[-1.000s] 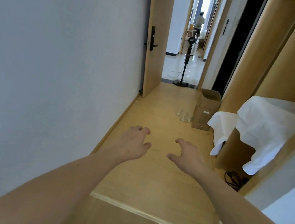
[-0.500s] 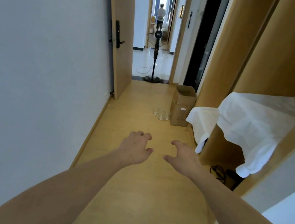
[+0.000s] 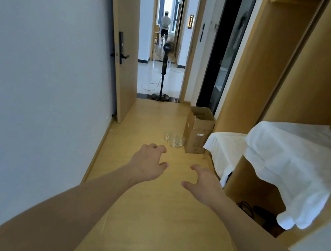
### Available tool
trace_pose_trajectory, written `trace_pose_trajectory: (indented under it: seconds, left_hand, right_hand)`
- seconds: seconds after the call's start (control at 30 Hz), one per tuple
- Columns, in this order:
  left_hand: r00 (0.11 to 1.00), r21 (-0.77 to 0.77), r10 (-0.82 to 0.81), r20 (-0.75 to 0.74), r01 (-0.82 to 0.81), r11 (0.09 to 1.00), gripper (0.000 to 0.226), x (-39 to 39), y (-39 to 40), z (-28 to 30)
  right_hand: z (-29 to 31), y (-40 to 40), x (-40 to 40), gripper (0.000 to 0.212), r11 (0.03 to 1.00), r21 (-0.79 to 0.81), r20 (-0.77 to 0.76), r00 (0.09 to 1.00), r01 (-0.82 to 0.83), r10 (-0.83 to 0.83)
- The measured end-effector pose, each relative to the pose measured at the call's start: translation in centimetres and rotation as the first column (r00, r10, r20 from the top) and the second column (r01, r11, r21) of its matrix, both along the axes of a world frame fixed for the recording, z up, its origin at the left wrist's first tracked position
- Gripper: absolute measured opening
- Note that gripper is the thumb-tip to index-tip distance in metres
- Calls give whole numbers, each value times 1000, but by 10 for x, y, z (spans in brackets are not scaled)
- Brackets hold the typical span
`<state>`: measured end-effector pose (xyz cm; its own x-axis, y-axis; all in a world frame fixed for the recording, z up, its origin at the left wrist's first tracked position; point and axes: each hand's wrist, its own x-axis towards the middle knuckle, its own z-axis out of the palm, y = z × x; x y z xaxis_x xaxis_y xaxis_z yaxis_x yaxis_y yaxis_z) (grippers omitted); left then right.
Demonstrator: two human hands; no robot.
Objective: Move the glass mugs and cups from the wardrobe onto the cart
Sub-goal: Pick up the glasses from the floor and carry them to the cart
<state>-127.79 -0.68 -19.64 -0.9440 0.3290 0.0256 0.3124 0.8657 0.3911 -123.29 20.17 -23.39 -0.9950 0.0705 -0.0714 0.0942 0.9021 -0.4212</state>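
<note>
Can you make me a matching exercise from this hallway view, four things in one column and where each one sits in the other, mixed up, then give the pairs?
Things:
1. clear glasses
2. cardboard box
3. standing fan
4. white cloth

Places:
A. draped over the wardrobe shelf on the right
B. in the doorway at the far end of the hall
C. on the wooden floor, left of the box
D. on the floor against the wardrobe side, flaps open

Pairs: 1-C, 2-D, 3-B, 4-A

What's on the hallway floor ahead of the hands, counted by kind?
Clear glasses: about 4, clustered and overlapping, so the count is unsure
Cardboard box: 1
Standing fan: 1
Total: about 6
Left hand and right hand hold nothing.
</note>
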Motion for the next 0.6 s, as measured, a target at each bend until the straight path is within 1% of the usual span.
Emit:
trace_pose_trajectory:
  seconds: [0.1,0.27,0.43,0.6]
  left_hand:
    - [1000,-2,9,9,-9,1000,49,-30,9,-3]
    - [999,-54,1,44,1,999,49,-88,43,-16]
    - [998,-92,10,55,-4,996,51,-170,100,-26]
    - [995,-124,14,99,-2,992,52,-239,152,-38]
  right_hand:
    - [-6,10,-30,69,1000,-21,0,1000,17,-17]
    - [-25,37,-90,69,998,-54,13,999,34,-34]
    - [-41,90,-170,67,993,-113,5,999,37,-36]
    - [-49,143,-239,66,987,-147,50,997,58,-51]
